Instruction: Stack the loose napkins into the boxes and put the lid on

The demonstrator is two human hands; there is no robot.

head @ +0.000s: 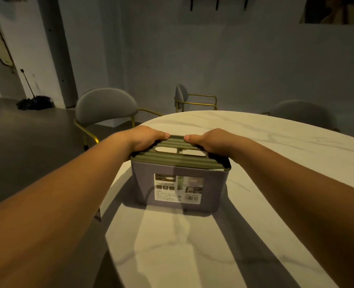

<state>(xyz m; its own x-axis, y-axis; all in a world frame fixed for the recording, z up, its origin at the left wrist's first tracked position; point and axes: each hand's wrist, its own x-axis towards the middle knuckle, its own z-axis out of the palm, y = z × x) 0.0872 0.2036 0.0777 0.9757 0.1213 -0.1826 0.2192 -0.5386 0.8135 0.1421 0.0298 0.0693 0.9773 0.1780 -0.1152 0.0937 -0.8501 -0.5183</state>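
Observation:
A grey box (178, 190) with a white label on its near face stands on the marble table (192, 246). A ribbed olive-green lid (178, 161) lies on top of it, and white napkins (164, 150) show through its oval slot. My left hand (147, 138) grips the lid's left far corner, thumb on top and fingers over the edge. At the right far corner my right hand (207, 140) holds the lid the same way. The fingers of both hands are hidden behind the lid.
Three grey chairs with gold frames stand around the table's far side: one at the left (105, 107), one in the middle (184, 98), one at the right (302, 113). A dark duster (34, 102) leans by the wall on the floor.

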